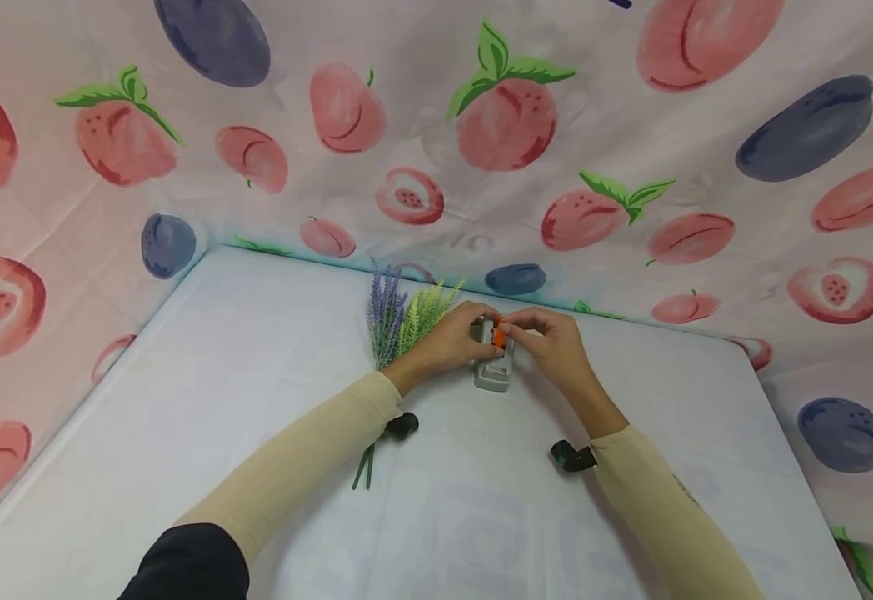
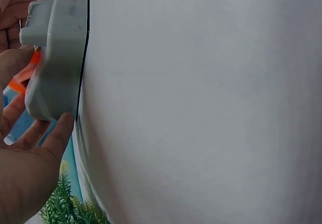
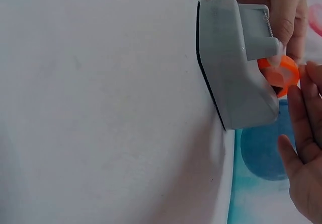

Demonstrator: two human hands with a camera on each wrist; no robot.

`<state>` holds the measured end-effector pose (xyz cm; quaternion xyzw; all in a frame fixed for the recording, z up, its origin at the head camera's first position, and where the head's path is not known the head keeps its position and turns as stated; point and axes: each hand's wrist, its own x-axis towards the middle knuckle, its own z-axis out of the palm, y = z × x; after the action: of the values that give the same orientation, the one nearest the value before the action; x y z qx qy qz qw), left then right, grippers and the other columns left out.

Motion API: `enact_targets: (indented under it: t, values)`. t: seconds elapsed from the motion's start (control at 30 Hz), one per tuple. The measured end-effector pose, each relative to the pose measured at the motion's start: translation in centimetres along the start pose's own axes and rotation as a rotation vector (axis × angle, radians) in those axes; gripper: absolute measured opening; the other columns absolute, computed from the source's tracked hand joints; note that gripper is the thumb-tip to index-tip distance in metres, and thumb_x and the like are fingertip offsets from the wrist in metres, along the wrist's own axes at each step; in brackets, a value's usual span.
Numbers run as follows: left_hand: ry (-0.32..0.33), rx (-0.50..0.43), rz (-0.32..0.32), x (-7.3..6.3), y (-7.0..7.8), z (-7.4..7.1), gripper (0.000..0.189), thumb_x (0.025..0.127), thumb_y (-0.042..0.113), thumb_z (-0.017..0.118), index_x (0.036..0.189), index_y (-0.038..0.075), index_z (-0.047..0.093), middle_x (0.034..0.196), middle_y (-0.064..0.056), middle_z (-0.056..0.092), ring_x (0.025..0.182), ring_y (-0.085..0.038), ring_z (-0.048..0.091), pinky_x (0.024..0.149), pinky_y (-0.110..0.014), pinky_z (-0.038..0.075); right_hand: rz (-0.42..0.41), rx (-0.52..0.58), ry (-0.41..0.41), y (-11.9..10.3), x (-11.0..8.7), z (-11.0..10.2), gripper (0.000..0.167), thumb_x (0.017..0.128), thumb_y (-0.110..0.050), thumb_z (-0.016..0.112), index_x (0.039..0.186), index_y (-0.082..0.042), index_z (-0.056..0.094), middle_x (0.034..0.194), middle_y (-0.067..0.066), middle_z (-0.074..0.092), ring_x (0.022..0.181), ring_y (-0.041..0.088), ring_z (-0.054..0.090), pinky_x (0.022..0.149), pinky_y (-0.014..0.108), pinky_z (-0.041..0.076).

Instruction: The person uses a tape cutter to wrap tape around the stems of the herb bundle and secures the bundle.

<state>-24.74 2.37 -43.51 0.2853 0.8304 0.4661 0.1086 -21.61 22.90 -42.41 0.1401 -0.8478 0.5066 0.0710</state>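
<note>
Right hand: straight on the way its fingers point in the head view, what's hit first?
Likely the orange ring at the grey tape dispenser; the right hand seems to pinch its edge, though exact contact depth is unclear.

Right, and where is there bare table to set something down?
The table is bare left of the flower sprigs, between left sleeve and right sleeve on the near side of the tape dispenser, and from right sleeve to right edge. It's crowded at the dispenser: left grip, right grip and orange roll there, sprigs close by.
</note>
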Motion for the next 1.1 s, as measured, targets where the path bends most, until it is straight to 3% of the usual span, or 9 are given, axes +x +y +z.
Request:
enact_targets:
  t: [0.1,0.17,0.33,0.43,0.67,0.9,1.0,1.1]
  values:
    - [0.001,-0.002,0.007,0.0,0.0,0.0,0.046,0.09,0.023,0.08,0.132,0.014,0.063,0.137,-0.005,0.057,0.13,-0.027,0.052,0.107,-0.043,0.044,0.02,-0.001,0.01,-0.2,0.1,0.2,0.018,0.092,-0.021,0.077,0.103,-0.007,0.079,0.099,0.009,0.077,0.101,0.016,0.067,0.097,0.039,0.051]
    - [-0.001,-0.001,0.012,0.0,0.0,0.0,0.047,0.09,0.022,0.081,0.132,0.013,0.063,0.137,-0.006,0.057,0.13,-0.028,0.052,0.108,-0.043,0.044,0.048,0.008,0.006,-0.2,0.1,0.1,0.027,0.093,-0.022,0.077,0.115,-0.008,0.076,0.1,0.01,0.077,0.105,0.018,0.068,0.097,0.041,0.052]
    - [-0.005,0.003,0.02,0.1,0.0,0.0,0.047,0.089,0.021,0.081,0.131,0.012,0.063,0.137,-0.007,0.057,0.13,-0.03,0.052,0.108,-0.043,0.044,0.098,0.009,-0.022,-0.3,0.0,-0.2,0.035,0.093,-0.026,0.077,0.124,-0.01,0.073,0.105,0.009,0.077,0.11,0.019,0.068,0.095,0.032,0.054]
    - [-0.004,0.005,0.02,0.1,0.0,0.1,0.047,0.089,0.022,0.082,0.131,0.013,0.063,0.137,-0.007,0.057,0.131,-0.029,0.052,0.108,-0.043,0.044,0.092,-0.007,-0.02,-0.5,-0.2,-0.4,0.031,0.093,-0.026,0.077,0.119,-0.009,0.075,0.105,0.008,0.077,0.104,0.019,0.069,0.092,0.025,0.054]
    - [-0.005,0.014,0.013,0.2,-0.3,0.1,0.051,0.089,0.023,0.082,0.134,0.014,0.061,0.139,-0.006,0.056,0.13,-0.027,0.052,0.108,-0.043,0.044,0.068,-0.055,-0.003,-0.6,-0.2,-0.6,0.044,0.094,-0.024,0.075,0.135,-0.012,0.066,0.103,0.006,0.078,0.104,0.02,0.071,0.09,0.025,0.055]
    - [-0.004,0.014,0.019,0.2,-0.4,0.1,0.05,0.088,0.023,0.082,0.133,0.013,0.062,0.137,-0.007,0.056,0.128,-0.028,0.053,0.106,-0.042,0.045,0.113,0.023,-0.014,-0.7,-0.1,-0.8,0.032,0.094,-0.027,0.075,0.118,-0.005,0.073,0.099,0.013,0.077,0.1,0.019,0.071,0.085,0.019,0.053]
    - [-0.003,0.013,0.024,0.3,-0.3,0.1,0.051,0.088,0.023,0.083,0.133,0.012,0.062,0.136,-0.007,0.056,0.128,-0.028,0.053,0.107,-0.042,0.045,0.12,0.046,-0.019,-1.6,-0.3,-0.9,0.025,0.095,-0.02,0.074,0.11,0.001,0.073,0.099,0.021,0.076,0.099,0.025,0.07,0.081,0.018,0.053]
    - [-0.003,0.007,0.028,0.3,-0.4,0.1,0.051,0.088,0.022,0.083,0.133,0.012,0.062,0.136,-0.007,0.057,0.129,-0.029,0.053,0.107,-0.043,0.045,0.1,0.006,-0.026,-1.9,-0.4,-0.9,0.019,0.096,-0.018,0.073,0.105,-0.002,0.073,0.099,0.018,0.075,0.098,0.026,0.068,0.084,0.026,0.053]
